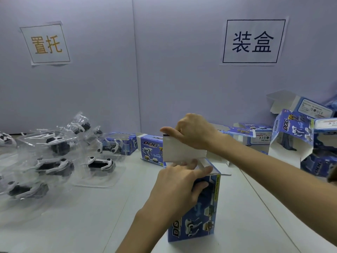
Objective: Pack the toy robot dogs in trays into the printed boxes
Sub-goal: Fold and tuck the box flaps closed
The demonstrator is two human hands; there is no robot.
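Task item: printed box (198, 216), upright on the white table (91, 225), blue DOG-print front toward camera, top end open.

Gripped near the upper end by left hand (175, 185): thumb curled onto the front face, index and middle fingers stretched forward over the open mouth, tips near the base of the top flap (182, 150). Forearm up from bottom centre, wrist roughly straight.

The top flap raised, white inside toward camera, pinched along its upper edge by right hand (193, 132): thumb laid flat along the edge and pointing left, other fingers curled behind the card. Forearm in from the right edge, reaching across above the table.

Box contents: cannot tell, mouth hidden by fingers and flap.

Just behind the grip, slightly left: second box (151, 148), standing, DOG face toward camera.

Well left of the grip: toy robot dogs in clear trays (98, 165), loose heap, black-and-white bodies.

Right of the grip and behind it: pile of empty boxes (291, 139), flaps open, some on their sides.

Above the grip on the back wall (164, 79): two paper signs (252, 42), orange characters on the left one, dark characters on the right one.
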